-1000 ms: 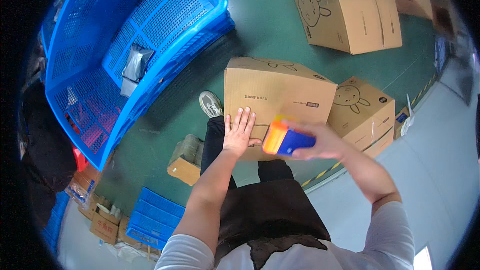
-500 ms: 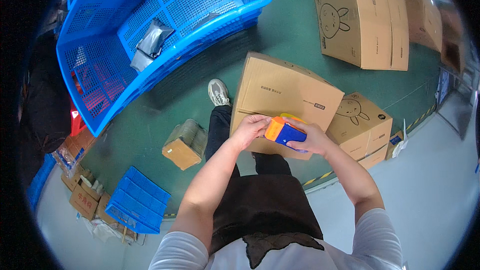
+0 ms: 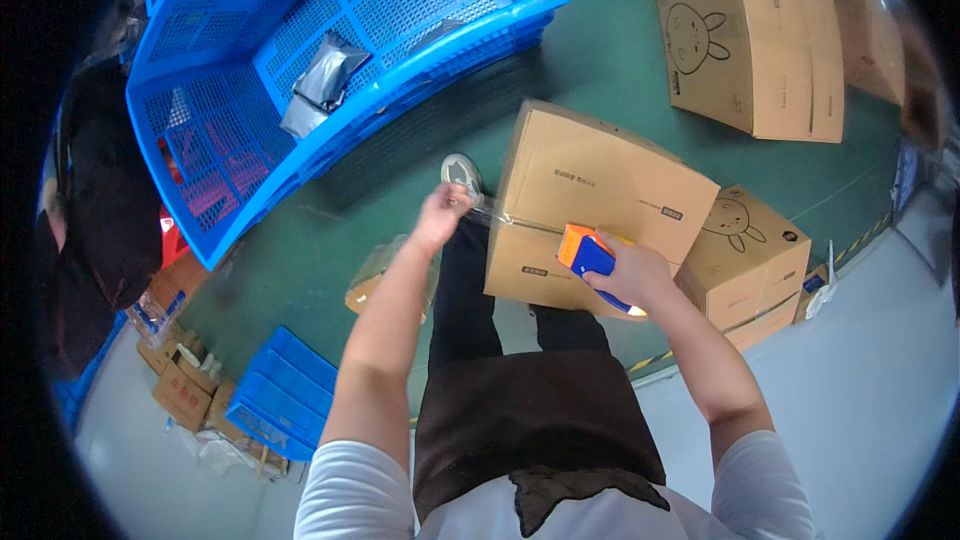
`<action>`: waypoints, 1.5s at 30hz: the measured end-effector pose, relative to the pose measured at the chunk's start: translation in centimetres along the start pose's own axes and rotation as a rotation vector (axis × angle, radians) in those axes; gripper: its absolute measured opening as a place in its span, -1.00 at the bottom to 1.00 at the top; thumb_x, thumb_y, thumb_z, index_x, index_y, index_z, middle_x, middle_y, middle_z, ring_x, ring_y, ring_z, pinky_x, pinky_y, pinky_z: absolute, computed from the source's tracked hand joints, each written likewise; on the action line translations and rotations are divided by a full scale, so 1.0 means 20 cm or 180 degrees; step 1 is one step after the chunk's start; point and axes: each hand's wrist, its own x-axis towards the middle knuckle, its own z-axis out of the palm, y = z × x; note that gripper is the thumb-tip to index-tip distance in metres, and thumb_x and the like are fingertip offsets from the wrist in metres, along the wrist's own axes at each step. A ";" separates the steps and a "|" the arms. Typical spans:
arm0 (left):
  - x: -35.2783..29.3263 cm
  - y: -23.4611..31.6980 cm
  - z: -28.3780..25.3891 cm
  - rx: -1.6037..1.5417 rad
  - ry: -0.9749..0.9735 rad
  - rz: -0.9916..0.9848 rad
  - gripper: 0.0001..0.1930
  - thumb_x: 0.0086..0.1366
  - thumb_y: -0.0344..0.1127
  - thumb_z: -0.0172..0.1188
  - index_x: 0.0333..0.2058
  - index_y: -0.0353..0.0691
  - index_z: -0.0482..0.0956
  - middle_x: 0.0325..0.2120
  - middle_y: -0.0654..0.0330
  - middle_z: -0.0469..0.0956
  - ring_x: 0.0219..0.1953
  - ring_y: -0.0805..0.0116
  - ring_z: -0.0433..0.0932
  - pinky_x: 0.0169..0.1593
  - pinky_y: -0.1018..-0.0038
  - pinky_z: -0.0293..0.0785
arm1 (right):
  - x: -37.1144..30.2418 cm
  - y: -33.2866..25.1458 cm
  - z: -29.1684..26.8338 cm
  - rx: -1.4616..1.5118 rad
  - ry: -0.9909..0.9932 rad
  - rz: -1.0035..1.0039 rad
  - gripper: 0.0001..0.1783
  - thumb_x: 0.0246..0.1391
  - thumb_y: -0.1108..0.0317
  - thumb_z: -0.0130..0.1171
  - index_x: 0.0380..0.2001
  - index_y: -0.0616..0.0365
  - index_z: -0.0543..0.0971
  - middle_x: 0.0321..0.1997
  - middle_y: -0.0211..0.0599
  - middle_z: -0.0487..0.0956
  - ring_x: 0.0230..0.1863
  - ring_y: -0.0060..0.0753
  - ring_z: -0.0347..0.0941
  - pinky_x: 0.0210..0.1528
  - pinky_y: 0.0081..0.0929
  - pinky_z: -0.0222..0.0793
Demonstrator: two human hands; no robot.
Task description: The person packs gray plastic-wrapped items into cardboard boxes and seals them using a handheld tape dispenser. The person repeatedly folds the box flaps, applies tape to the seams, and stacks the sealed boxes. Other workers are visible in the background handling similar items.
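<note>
My right hand (image 3: 637, 275) grips an orange and blue tape dispenser (image 3: 590, 252) over the top of a brown cardboard box (image 3: 600, 175). Beyond the box's left edge, my left hand (image 3: 442, 217) is pinched, slightly blurred, on the end of a clear strip of tape (image 3: 483, 211). That strip reaches from my fingers to the box's left edge, level with the seam between its top flaps. How the tape runs from there to the dispenser is hard to make out. The box sits in front of my legs.
A large blue perforated crate (image 3: 360, 100) with grey plastic packets (image 3: 325, 80) stands at the upper left. Printed cartons (image 3: 750, 50) stand far right, and another carton (image 3: 750, 255) adjoins my box. A plastic-wrapped bundle (image 3: 368, 290) and a blue basket (image 3: 285, 390) lie at lower left.
My left hand has moved left, away from the dispenser and past the box's edge, drawing out tape. My right hand with the dispenser remains over the box. The whole view has shifted slightly.
</note>
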 end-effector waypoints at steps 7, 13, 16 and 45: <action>0.14 -0.12 0.35 0.2472 0.1740 -0.1239 -0.23 0.12 -0.11 0.12 0.13 -0.14 -0.19 0.00 -0.20 0.20 0.09 0.05 0.19 0.09 0.25 0.16 | 0.13 -0.10 -0.04 -0.0104 -0.0405 0.0394 -0.28 -0.25 -0.10 0.12 0.01 0.02 0.34 -0.32 -0.12 0.54 -0.28 -0.16 0.48 -0.23 -0.29 0.38; -0.10 0.00 0.46 0.0214 0.0536 -0.0077 -0.37 0.25 0.11 -0.26 0.09 -0.32 0.13 0.04 -0.05 0.22 0.12 0.19 0.16 0.15 0.39 0.02 | 0.13 -0.09 -0.01 -0.0052 -0.0418 0.0326 -0.27 -0.24 -0.07 0.11 0.03 0.04 0.31 -0.24 -0.10 0.52 -0.20 -0.13 0.46 -0.19 -0.27 0.36; -0.02 0.06 0.41 -0.0672 -0.0349 -0.0834 -0.20 0.20 0.32 -0.46 0.17 -0.26 0.01 0.15 0.07 0.10 0.19 0.26 0.05 0.21 0.42 -0.08 | 0.13 -0.10 -0.07 -0.0027 -0.0650 0.0152 -0.28 -0.23 -0.02 0.10 0.04 0.09 0.27 -0.22 -0.07 0.51 -0.20 -0.10 0.45 -0.17 -0.26 0.35; -0.32 0.06 0.77 0.5448 -0.0752 0.1713 0.08 -0.10 0.39 -0.03 0.16 -0.40 -0.10 0.22 -0.10 -0.22 0.28 0.06 -0.33 0.22 -0.01 -0.39 | -0.32 1.33 -0.09 0.0176 -0.1640 0.1796 -0.25 -0.26 -0.07 0.17 0.02 0.06 0.32 -0.07 -0.12 0.46 -0.07 -0.13 0.41 -0.08 -0.31 0.31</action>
